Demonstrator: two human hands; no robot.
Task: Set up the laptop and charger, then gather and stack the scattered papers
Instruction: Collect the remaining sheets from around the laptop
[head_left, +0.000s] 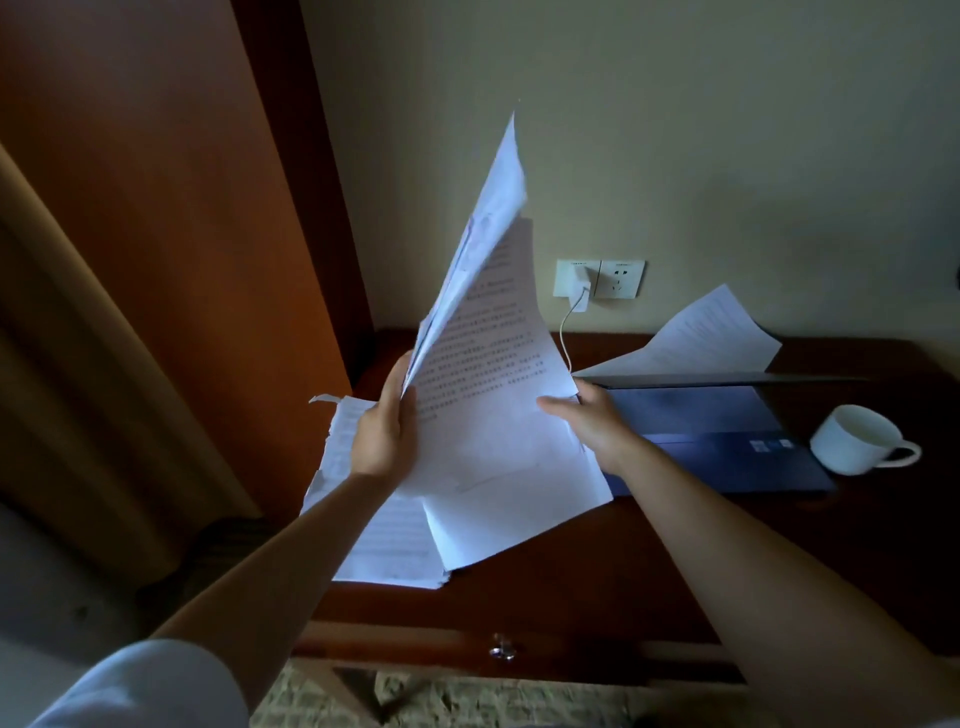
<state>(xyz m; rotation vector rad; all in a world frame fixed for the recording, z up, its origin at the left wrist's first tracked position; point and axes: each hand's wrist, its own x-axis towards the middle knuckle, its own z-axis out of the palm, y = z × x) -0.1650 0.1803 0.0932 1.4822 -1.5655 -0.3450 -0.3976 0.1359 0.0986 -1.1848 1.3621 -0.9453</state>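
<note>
Left hand (382, 431): grips the raised papers (483, 338) left of the laptop (717, 431).
Right hand (582, 421): pinches their right edge — beside the laptop.
Stack (384, 540): on the tabletop (597, 561), left of the laptop.
Charger (582, 293): plugged in behind the laptop.

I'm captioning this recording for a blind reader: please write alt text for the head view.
Both hands, left hand and right hand, hold up a sheaf of printed papers over a dark wooden desk. More papers lie below; an open laptop, a white cup and a plugged-in charger are at right.
</note>
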